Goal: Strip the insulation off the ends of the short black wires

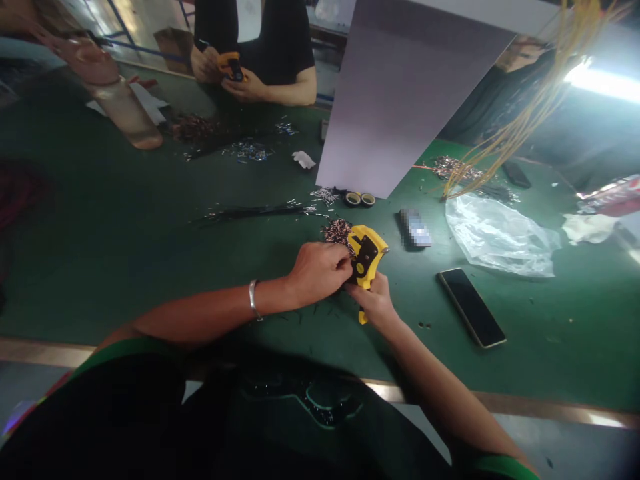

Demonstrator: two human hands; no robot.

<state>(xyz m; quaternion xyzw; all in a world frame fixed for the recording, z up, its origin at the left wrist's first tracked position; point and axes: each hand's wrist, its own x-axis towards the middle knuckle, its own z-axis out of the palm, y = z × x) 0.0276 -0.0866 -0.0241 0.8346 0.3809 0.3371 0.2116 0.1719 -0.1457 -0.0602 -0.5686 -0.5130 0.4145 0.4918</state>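
Yellow pliers (371,255): held over the green surface (175,250), closer to its near edge than its far edge, around mid-length of the near edge as I see it. Long axis roughly square to that edge, leaning slightly right at the top. Handles point to the near edge, head to the far edge; a small metal tip faces right. I note the right hand (376,298) grasping the handles. Left hand (320,272): fingers curled in at the pliers' left side; I cannot tell whether they pinch anything. Wire bundle (336,231) just beyond it. Large phone (473,307) lies slantwise, right of the pliers, toward the near edge.
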